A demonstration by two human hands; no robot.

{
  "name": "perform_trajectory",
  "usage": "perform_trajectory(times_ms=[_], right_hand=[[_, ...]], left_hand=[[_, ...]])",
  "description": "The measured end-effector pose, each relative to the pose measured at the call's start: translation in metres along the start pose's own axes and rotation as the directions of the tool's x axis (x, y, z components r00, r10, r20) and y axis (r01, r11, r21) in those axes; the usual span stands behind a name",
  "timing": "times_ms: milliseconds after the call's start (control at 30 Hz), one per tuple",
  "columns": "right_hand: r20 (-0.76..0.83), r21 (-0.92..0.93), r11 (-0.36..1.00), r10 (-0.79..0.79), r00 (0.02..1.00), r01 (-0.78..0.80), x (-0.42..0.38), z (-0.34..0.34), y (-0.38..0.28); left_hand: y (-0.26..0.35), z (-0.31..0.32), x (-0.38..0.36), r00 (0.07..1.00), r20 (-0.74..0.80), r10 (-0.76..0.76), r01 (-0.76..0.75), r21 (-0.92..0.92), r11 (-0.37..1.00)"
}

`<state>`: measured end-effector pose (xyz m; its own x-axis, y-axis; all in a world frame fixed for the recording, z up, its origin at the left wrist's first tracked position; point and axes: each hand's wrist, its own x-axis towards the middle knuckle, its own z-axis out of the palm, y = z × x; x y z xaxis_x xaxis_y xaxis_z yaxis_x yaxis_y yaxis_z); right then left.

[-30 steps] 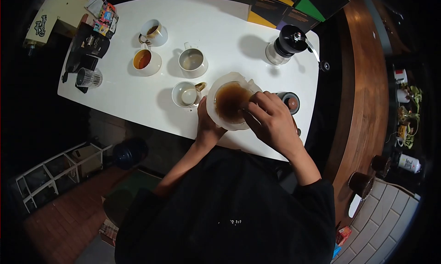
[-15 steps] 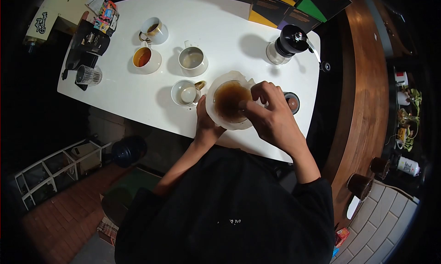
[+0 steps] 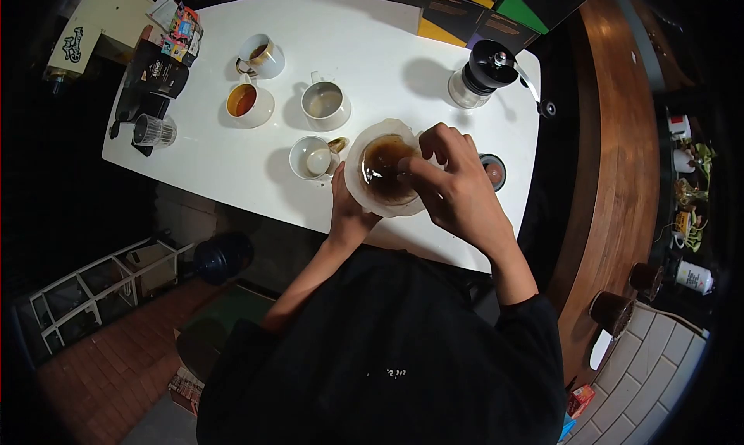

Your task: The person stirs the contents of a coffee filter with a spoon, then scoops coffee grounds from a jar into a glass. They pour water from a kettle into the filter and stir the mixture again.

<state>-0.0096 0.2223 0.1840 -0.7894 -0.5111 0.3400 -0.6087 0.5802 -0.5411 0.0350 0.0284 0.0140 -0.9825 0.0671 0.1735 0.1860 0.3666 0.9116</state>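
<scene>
My left hand (image 3: 350,215) is closed around the near left side of a round vessel lined with a pale paper coffee filter (image 3: 358,189). Dark brown liquid coffee (image 3: 381,166) with a glossy surface fills the filter. My right hand (image 3: 459,185) is over the filter's right side, thumb and fingers pinched together near the coffee. Whatever they hold, if anything, is hidden. A white mug (image 3: 297,160) with a brownish handle stands just left of the filter. Right of my right hand lies a small dark round dish (image 3: 500,183) with something brown in it.
Farther back on the white table (image 3: 364,34) stand a wide mug (image 3: 329,121), a mug of amber liquid (image 3: 256,118) and another mug (image 3: 273,64). A hand coffee grinder (image 3: 490,67) is at the back right. A ribbed glass (image 3: 159,130) and a black bag (image 3: 160,72) occupy the left end.
The coffee's surface looks darker and shinier, with bright reflections now. My right hand has shifted slightly left and up over the filter; my left hand keeps its grip.
</scene>
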Motion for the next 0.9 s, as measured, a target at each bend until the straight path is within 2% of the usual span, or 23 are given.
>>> perform_trajectory(times_ms=[133,200,333,400,533,633,700,733,800,833,900], right_hand=[[0.066,0.015,1.0,0.014,0.998,-0.015,0.0,-0.004,0.0],[0.037,0.134,0.991,-0.006,0.999,0.001,0.001,-0.001,0.002],[0.004,0.067,0.998,0.02,1.0,-0.021,0.0,-0.001,0.004],[0.027,0.057,0.997,0.045,0.999,-0.047,-0.001,-0.002,0.003],[0.031,0.136,0.991,0.012,0.999,-0.016,-0.002,0.001,0.006],[-0.015,0.126,0.99,0.057,0.998,-0.055,-0.004,0.005,0.008],[-0.087,0.101,0.983,0.161,0.983,-0.152,-0.008,0.008,0.011],[-0.089,0.1,0.984,0.157,0.984,-0.148,-0.01,0.008,0.012],[-0.128,0.125,0.968,0.233,0.964,-0.217,-0.016,0.009,0.012],[-0.13,0.125,0.968,0.233,0.964,-0.217,-0.018,0.01,0.012],[-0.143,0.158,0.944,0.311,0.939,-0.289,-0.023,0.009,0.013]], left_hand=[[0.006,-0.004,0.001,0.998,0.056,0.043,-0.043,-0.003,0.999],[0.007,-0.002,0.001,1.0,0.022,0.007,-0.006,-0.056,0.998],[0.011,-0.003,0.005,1.0,0.011,0.023,-0.023,-0.002,1.0],[0.02,-0.006,0.009,0.987,0.026,0.161,-0.162,0.055,0.985],[0.02,-0.006,0.009,0.977,0.031,0.209,-0.21,0.052,0.976],[0.012,-0.004,0.005,0.977,0.012,0.214,-0.214,0.099,0.972],[0.003,-0.002,0.001,0.992,0.044,0.116,-0.118,0.061,0.991],[0.005,-0.003,0.001,0.992,0.041,0.119,-0.121,0.063,0.991],[0.01,-0.004,0.0,0.977,0.043,0.21,-0.214,0.221,0.951],[0.016,-0.006,-0.001,0.976,0.044,0.211,-0.216,0.221,0.951],[0.032,-0.01,-0.003,0.986,-0.158,0.062,-0.062,0.007,0.998]])
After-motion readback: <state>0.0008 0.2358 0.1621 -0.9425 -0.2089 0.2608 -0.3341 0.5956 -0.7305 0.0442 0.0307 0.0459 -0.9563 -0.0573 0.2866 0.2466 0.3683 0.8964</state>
